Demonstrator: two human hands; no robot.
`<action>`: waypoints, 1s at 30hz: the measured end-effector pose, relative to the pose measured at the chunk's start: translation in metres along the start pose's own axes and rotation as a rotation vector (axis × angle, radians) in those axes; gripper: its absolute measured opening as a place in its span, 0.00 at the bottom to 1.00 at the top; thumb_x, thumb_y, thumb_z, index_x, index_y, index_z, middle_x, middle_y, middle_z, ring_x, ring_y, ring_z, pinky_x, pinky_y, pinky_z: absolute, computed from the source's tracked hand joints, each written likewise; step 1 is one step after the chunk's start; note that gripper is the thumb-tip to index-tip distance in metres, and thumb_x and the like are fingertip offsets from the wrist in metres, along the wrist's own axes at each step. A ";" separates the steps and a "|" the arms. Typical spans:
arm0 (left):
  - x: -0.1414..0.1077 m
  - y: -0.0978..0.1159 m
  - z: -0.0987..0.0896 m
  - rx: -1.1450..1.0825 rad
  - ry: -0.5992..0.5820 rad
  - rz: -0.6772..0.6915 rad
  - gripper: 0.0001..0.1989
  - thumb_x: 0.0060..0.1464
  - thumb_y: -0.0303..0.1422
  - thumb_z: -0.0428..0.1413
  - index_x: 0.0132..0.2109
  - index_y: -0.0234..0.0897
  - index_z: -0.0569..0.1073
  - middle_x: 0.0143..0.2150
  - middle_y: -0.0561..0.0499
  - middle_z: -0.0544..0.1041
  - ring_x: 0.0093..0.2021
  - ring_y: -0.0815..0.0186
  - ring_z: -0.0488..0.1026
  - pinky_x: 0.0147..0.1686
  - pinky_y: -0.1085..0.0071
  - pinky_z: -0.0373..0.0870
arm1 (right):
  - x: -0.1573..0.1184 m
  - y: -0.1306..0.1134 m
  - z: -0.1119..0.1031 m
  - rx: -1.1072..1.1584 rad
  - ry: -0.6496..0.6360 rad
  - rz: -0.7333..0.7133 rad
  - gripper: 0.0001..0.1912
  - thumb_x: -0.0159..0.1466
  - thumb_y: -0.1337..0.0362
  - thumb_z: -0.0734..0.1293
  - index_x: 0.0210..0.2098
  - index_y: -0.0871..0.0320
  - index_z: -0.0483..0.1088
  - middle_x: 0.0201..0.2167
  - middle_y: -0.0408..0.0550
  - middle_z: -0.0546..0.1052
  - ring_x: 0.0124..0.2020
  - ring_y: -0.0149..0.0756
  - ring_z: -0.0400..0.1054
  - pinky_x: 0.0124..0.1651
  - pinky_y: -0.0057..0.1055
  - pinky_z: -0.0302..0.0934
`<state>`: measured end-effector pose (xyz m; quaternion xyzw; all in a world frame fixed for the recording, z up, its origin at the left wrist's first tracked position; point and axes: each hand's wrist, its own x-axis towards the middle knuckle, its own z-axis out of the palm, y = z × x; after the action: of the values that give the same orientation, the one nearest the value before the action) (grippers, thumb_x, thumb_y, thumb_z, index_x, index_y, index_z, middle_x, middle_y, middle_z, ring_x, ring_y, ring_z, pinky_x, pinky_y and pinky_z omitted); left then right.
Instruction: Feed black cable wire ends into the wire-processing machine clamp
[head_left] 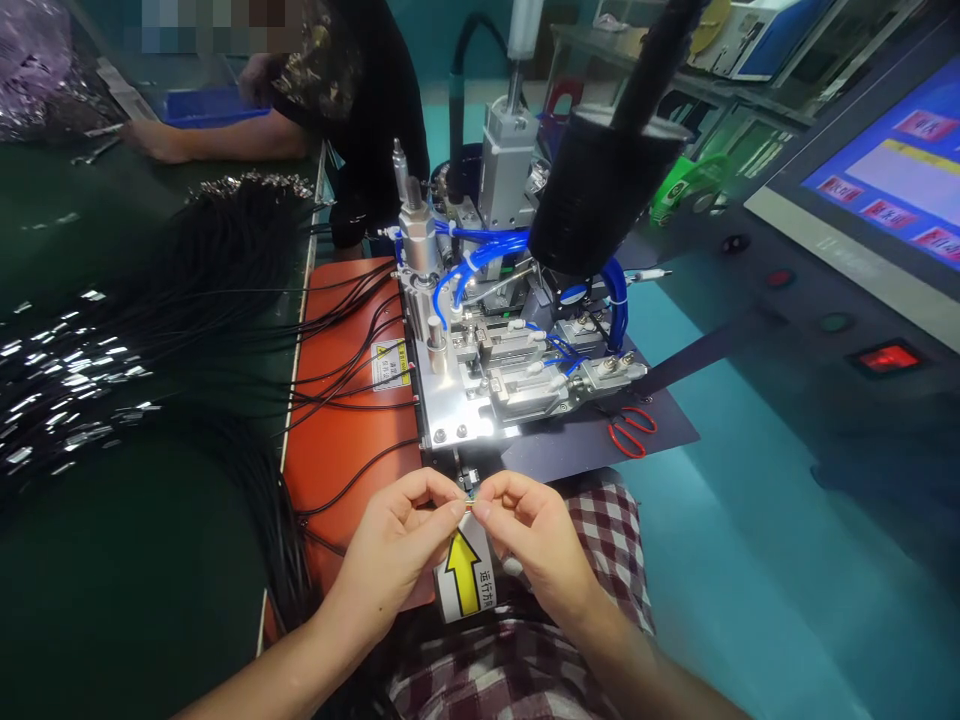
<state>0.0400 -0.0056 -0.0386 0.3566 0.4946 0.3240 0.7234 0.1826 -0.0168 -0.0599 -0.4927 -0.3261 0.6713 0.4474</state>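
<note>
Just in front of the machine's near edge, my left hand (401,530) and my right hand (534,530) meet fingertip to fingertip. Between them, both pinch thin coloured wire ends (470,504), which are mostly hidden by the fingers. Beneath lies a white label with a yellow arrow (465,580). A metal machine (457,400) with blue air tubes stands directly beyond the hands. Several black cables (360,395) run over the orange board (322,340) to its left side.
A dark green table (112,600) on the left carries bundles of black cables (225,240) with shiny ends. Red-handled scissors (632,432) lie right of the machine. Above hangs a black nozzle (600,190). A control screen (892,170) stands at right. Another person's arm (232,140) rests on the table.
</note>
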 end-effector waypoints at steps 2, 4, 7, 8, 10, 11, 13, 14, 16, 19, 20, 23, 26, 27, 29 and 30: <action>0.000 0.000 -0.001 0.012 0.001 0.006 0.09 0.52 0.35 0.57 0.31 0.33 0.68 0.16 0.63 0.57 0.16 0.80 0.47 0.17 0.81 0.42 | -0.001 0.000 0.000 -0.010 -0.008 -0.005 0.09 0.55 0.62 0.69 0.25 0.60 0.66 0.17 0.36 0.63 0.17 0.22 0.53 0.20 0.21 0.49; -0.001 -0.001 -0.001 0.024 0.000 0.001 0.09 0.53 0.35 0.57 0.31 0.33 0.68 0.15 0.63 0.56 0.16 0.79 0.47 0.17 0.80 0.42 | -0.002 -0.001 0.000 -0.039 -0.017 -0.027 0.08 0.57 0.63 0.68 0.26 0.60 0.66 0.17 0.35 0.63 0.17 0.22 0.53 0.21 0.22 0.49; -0.001 -0.001 -0.002 0.036 -0.003 -0.016 0.09 0.53 0.35 0.56 0.32 0.34 0.68 0.14 0.63 0.55 0.16 0.78 0.46 0.17 0.79 0.42 | -0.004 -0.001 -0.001 -0.103 -0.017 -0.076 0.07 0.58 0.64 0.67 0.26 0.59 0.66 0.16 0.35 0.62 0.18 0.23 0.54 0.22 0.22 0.50; -0.001 0.000 -0.001 0.037 -0.002 -0.018 0.09 0.53 0.35 0.56 0.32 0.34 0.68 0.14 0.63 0.56 0.15 0.78 0.47 0.17 0.79 0.42 | -0.004 -0.001 -0.001 -0.104 -0.020 -0.078 0.07 0.58 0.64 0.67 0.26 0.59 0.66 0.16 0.35 0.62 0.18 0.23 0.54 0.22 0.22 0.50; -0.001 0.000 -0.001 0.036 -0.001 -0.014 0.09 0.53 0.35 0.56 0.31 0.34 0.68 0.14 0.63 0.56 0.15 0.78 0.47 0.17 0.79 0.42 | -0.003 -0.001 -0.001 -0.073 -0.031 -0.045 0.08 0.57 0.63 0.68 0.26 0.59 0.65 0.16 0.35 0.62 0.17 0.23 0.54 0.21 0.22 0.50; 0.000 0.000 -0.001 0.037 -0.002 -0.012 0.09 0.53 0.35 0.56 0.31 0.34 0.67 0.14 0.63 0.57 0.15 0.79 0.47 0.17 0.78 0.41 | -0.002 -0.001 -0.001 -0.053 -0.037 -0.023 0.09 0.57 0.62 0.68 0.26 0.59 0.65 0.16 0.35 0.62 0.17 0.23 0.54 0.21 0.22 0.50; -0.001 0.001 -0.001 0.041 -0.008 -0.016 0.09 0.53 0.35 0.56 0.31 0.34 0.67 0.14 0.63 0.57 0.15 0.79 0.47 0.17 0.78 0.40 | -0.001 -0.001 -0.003 -0.031 -0.037 -0.007 0.10 0.57 0.61 0.68 0.26 0.59 0.66 0.16 0.35 0.63 0.17 0.23 0.54 0.20 0.22 0.51; -0.001 0.001 -0.001 0.041 -0.010 -0.018 0.09 0.53 0.35 0.56 0.31 0.34 0.67 0.14 0.63 0.57 0.15 0.79 0.46 0.17 0.77 0.40 | 0.000 -0.002 -0.004 -0.036 -0.030 -0.017 0.10 0.57 0.60 0.68 0.26 0.59 0.66 0.16 0.36 0.64 0.17 0.24 0.55 0.20 0.22 0.52; -0.001 0.003 -0.001 0.044 -0.009 -0.018 0.08 0.53 0.34 0.56 0.31 0.33 0.67 0.13 0.63 0.57 0.14 0.79 0.46 0.17 0.77 0.39 | 0.000 -0.003 -0.006 -0.070 -0.021 -0.055 0.10 0.58 0.59 0.67 0.27 0.60 0.68 0.17 0.37 0.65 0.18 0.25 0.56 0.22 0.23 0.53; -0.001 0.004 -0.001 0.051 -0.003 -0.012 0.08 0.53 0.34 0.56 0.31 0.33 0.67 0.14 0.62 0.57 0.15 0.79 0.47 0.18 0.77 0.39 | 0.000 -0.003 -0.008 -0.176 -0.013 -0.089 0.09 0.58 0.59 0.67 0.30 0.59 0.70 0.21 0.40 0.68 0.20 0.27 0.58 0.23 0.25 0.55; -0.001 0.004 0.000 0.053 -0.004 -0.016 0.09 0.53 0.34 0.56 0.31 0.33 0.67 0.14 0.63 0.57 0.15 0.79 0.46 0.18 0.77 0.39 | -0.001 -0.003 -0.008 -0.223 -0.001 -0.108 0.08 0.58 0.59 0.67 0.31 0.59 0.71 0.22 0.41 0.69 0.20 0.28 0.58 0.23 0.25 0.55; -0.001 0.005 0.000 0.063 0.000 -0.043 0.10 0.51 0.35 0.57 0.30 0.33 0.68 0.13 0.63 0.56 0.14 0.79 0.46 0.17 0.78 0.41 | -0.003 -0.003 -0.007 -0.399 0.050 -0.248 0.05 0.59 0.64 0.66 0.28 0.58 0.70 0.24 0.43 0.71 0.23 0.30 0.60 0.26 0.27 0.56; -0.002 0.005 0.001 0.054 0.015 -0.070 0.11 0.49 0.37 0.59 0.29 0.33 0.68 0.12 0.63 0.57 0.14 0.79 0.47 0.16 0.79 0.42 | -0.006 -0.003 -0.004 -0.543 0.063 -0.418 0.06 0.59 0.67 0.65 0.25 0.58 0.68 0.25 0.44 0.69 0.26 0.32 0.61 0.31 0.29 0.56; -0.002 0.005 0.001 0.048 0.021 -0.070 0.12 0.48 0.37 0.59 0.29 0.33 0.68 0.12 0.63 0.57 0.14 0.79 0.47 0.16 0.80 0.42 | -0.007 -0.003 -0.004 -0.554 0.065 -0.437 0.06 0.60 0.68 0.65 0.25 0.58 0.67 0.25 0.44 0.69 0.27 0.32 0.61 0.32 0.30 0.56; -0.003 0.004 0.002 0.041 0.031 -0.061 0.12 0.47 0.38 0.60 0.29 0.33 0.69 0.12 0.63 0.57 0.13 0.79 0.47 0.15 0.81 0.42 | -0.007 -0.002 -0.003 -0.472 0.053 -0.363 0.07 0.60 0.66 0.64 0.26 0.58 0.66 0.23 0.42 0.67 0.25 0.30 0.59 0.30 0.29 0.55; -0.003 0.004 0.003 0.041 0.035 -0.051 0.12 0.48 0.38 0.60 0.30 0.34 0.69 0.12 0.64 0.56 0.13 0.79 0.47 0.14 0.81 0.43 | -0.007 -0.002 -0.002 -0.388 0.034 -0.286 0.07 0.61 0.65 0.64 0.26 0.58 0.65 0.22 0.40 0.65 0.23 0.29 0.58 0.27 0.28 0.54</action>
<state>0.0412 -0.0066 -0.0334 0.3529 0.5227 0.3017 0.7150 0.1864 -0.0225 -0.0564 -0.5296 -0.5077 0.5176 0.4402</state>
